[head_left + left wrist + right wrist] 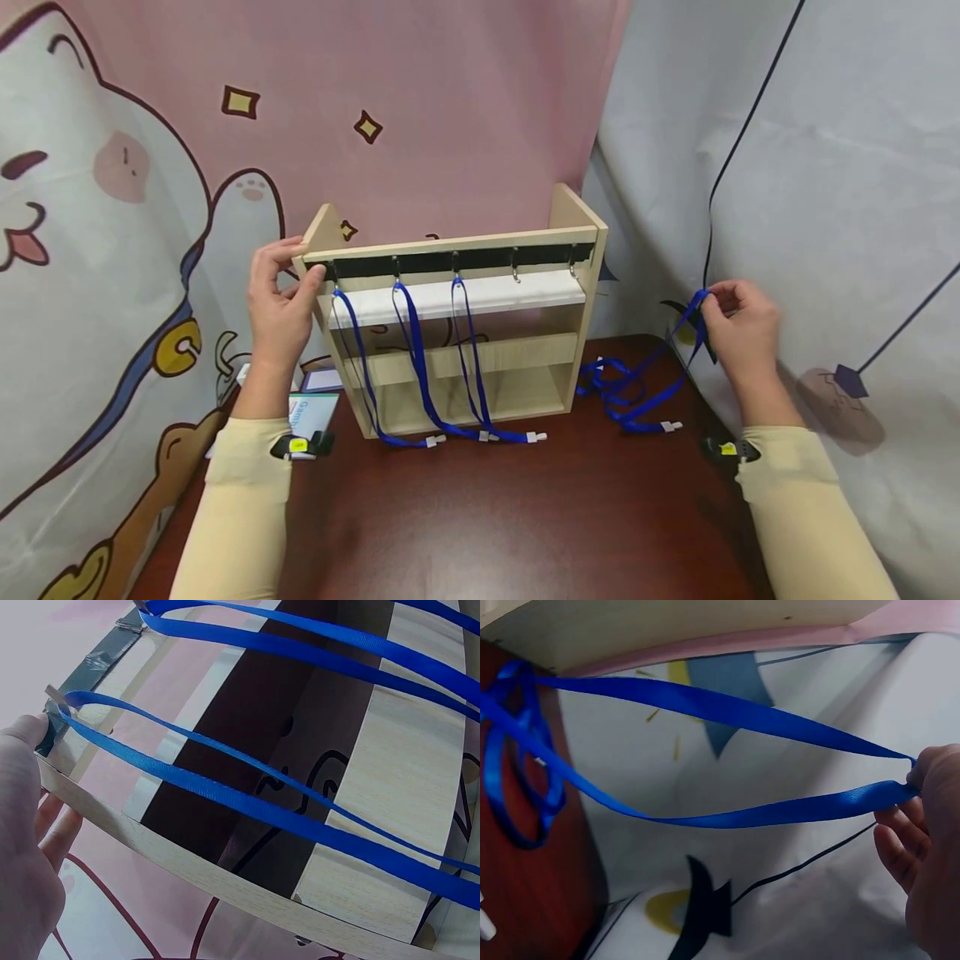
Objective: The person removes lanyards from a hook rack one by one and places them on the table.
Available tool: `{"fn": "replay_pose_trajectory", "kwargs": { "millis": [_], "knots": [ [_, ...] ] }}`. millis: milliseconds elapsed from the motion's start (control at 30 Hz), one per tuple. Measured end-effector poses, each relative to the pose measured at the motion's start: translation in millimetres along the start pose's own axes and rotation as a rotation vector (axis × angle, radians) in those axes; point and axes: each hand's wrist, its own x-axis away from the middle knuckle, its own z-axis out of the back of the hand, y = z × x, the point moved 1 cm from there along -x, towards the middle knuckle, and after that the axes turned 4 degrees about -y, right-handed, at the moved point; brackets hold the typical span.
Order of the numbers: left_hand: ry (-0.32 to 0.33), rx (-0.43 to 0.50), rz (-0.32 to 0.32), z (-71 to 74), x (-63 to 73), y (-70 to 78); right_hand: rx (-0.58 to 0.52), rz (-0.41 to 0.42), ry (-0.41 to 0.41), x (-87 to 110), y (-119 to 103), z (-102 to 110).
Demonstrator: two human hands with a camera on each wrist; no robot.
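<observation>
A light wooden rack [465,350] stands on the table, with a row of metal hooks along a black strip [487,260]. Three blue lanyards [416,342] hang from its left hooks, their white clips lying on the table; the two hooks on the right are bare. My left hand [281,304] grips the rack's upper left corner, thumb on the front by the strip and fingers behind the side panel. To the right of the rack, my right hand [742,325] pinches the loop of another blue lanyard [780,817], whose lower part trails down to the table.
More blue lanyard [611,375] lies in a tangle on the dark red table [480,517] beside the rack. A booklet [315,412] and a small white box lie at the left behind my forearm. Printed fabric [465,108] hangs close behind and on both sides.
</observation>
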Motion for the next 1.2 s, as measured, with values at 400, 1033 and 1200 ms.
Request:
{"fn": "replay_pose_trajectory", "kwargs": {
  "millis": [400, 1033, 1200],
  "knots": [
    [-0.002, -0.010, 0.005, 0.9, 0.1, -0.7, 0.096, 0.041, -0.101, 25.4, 21.1, -15.2],
    [0.002, -0.004, 0.011, -0.2, -0.4, -2.3, 0.195, -0.010, -0.316, 68.7, 49.4, -32.8],
    [0.002, -0.003, 0.008, 0.1, -0.3, -1.0, 0.208, -0.035, -0.383, 80.2, 56.4, -35.4]
  ]
}}
